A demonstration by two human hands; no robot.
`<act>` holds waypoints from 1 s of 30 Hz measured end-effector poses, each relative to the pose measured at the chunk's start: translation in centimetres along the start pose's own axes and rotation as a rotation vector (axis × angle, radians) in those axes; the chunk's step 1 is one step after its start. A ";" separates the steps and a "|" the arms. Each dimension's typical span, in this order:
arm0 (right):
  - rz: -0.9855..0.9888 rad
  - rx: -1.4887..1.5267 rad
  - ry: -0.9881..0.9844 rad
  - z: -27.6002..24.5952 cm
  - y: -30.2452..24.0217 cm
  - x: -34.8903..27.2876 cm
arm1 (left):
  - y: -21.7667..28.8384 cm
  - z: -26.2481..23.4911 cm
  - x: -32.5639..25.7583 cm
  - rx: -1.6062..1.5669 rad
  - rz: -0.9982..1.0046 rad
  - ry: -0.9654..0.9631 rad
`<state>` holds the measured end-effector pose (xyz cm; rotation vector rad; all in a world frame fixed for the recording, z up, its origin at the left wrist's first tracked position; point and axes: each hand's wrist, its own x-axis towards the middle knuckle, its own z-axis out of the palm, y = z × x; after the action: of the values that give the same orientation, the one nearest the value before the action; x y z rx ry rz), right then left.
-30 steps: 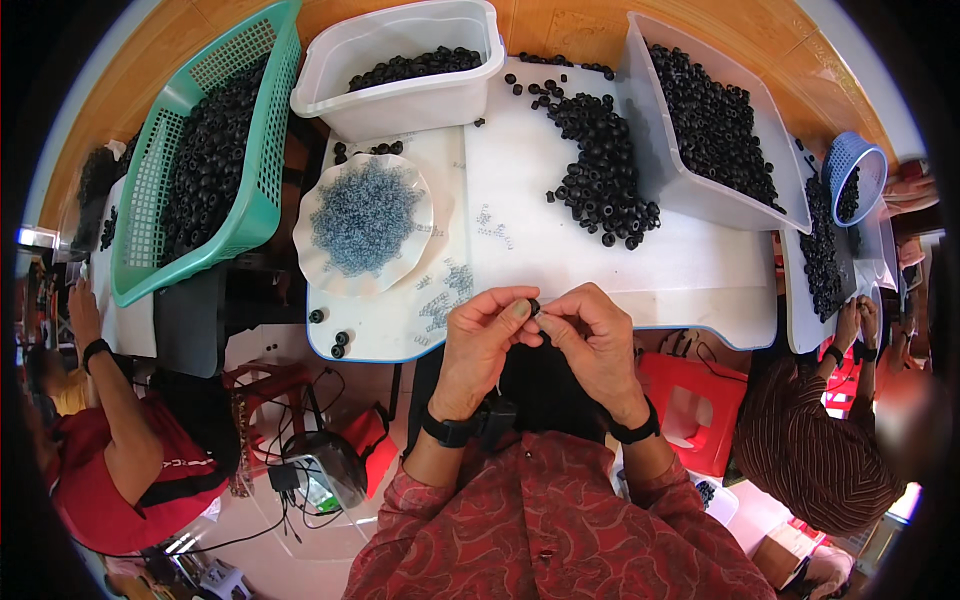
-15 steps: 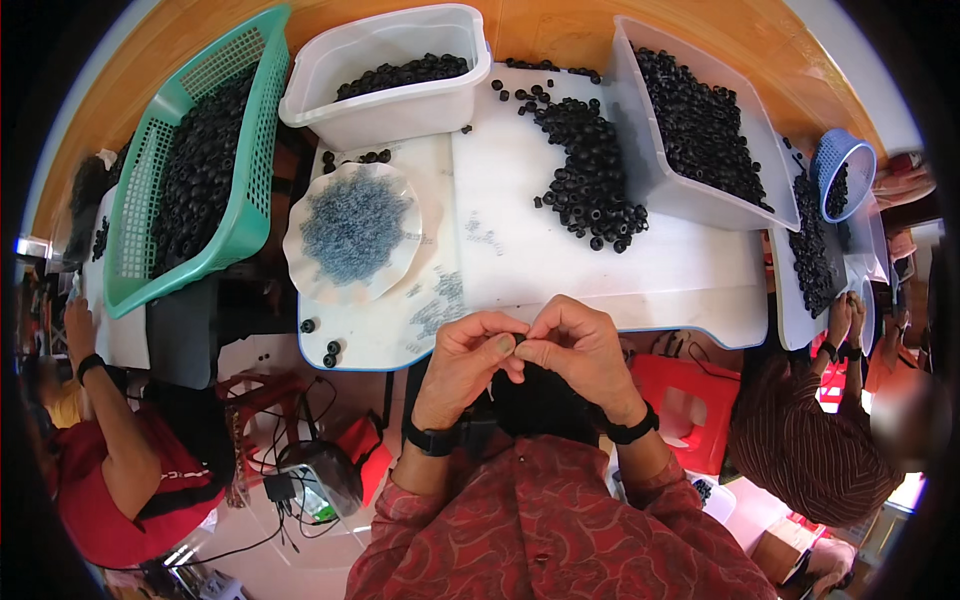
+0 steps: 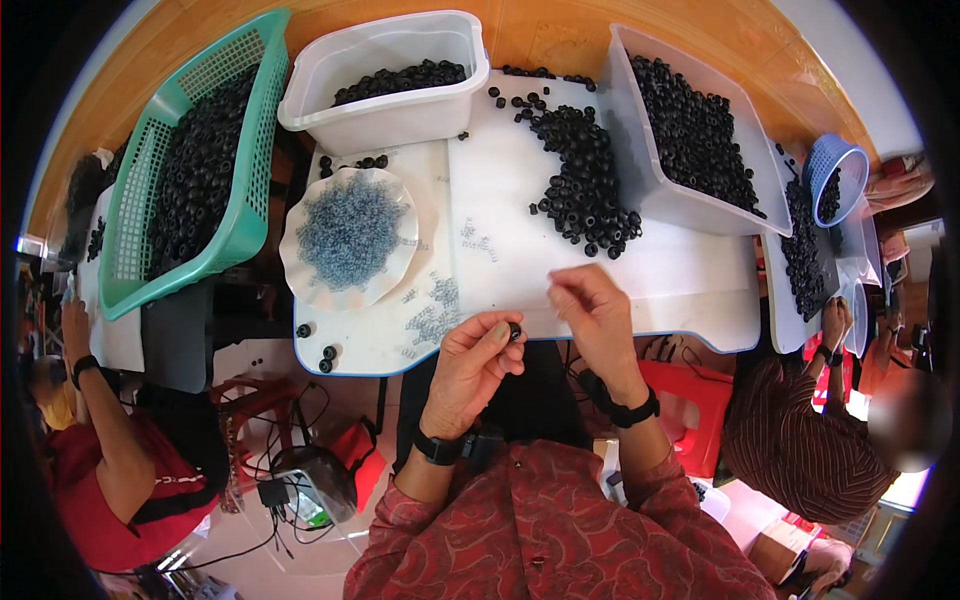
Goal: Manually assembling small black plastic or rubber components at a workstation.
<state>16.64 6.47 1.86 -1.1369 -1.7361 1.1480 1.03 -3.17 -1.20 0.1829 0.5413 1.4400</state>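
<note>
Hovering near a heap of black, rounded, plastic-looking beads (image 3: pixel 585 185) with the blurred right hand (image 3: pixel 600 318), cannot tell if gripping; pinching one small, black, rounded bead (image 3: pixel 515 331) at the left hand's (image 3: pixel 465 367) fingertips, left of the right's, with unclear axis.

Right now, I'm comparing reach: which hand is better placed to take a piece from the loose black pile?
Probably the right hand: it is nearer the loose black pile and shows nothing held, while the left hand holds a black piece.
</note>
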 end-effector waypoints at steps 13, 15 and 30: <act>-0.247 -0.503 0.064 -0.7 1.4 3.5 | -0.3 -0.1 0.0 0.043 0.013 -0.005; -0.232 -0.441 0.045 -0.8 1.5 3.6 | -0.3 -0.1 0.0 0.048 0.015 -0.006; -0.332 -0.684 0.158 0.2 1.6 3.6 | -0.3 -0.5 -0.1 0.049 0.020 -0.003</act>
<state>15.72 10.12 0.65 -1.2095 -2.1521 0.2468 1.08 -3.41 -1.75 0.2296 0.5738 1.4463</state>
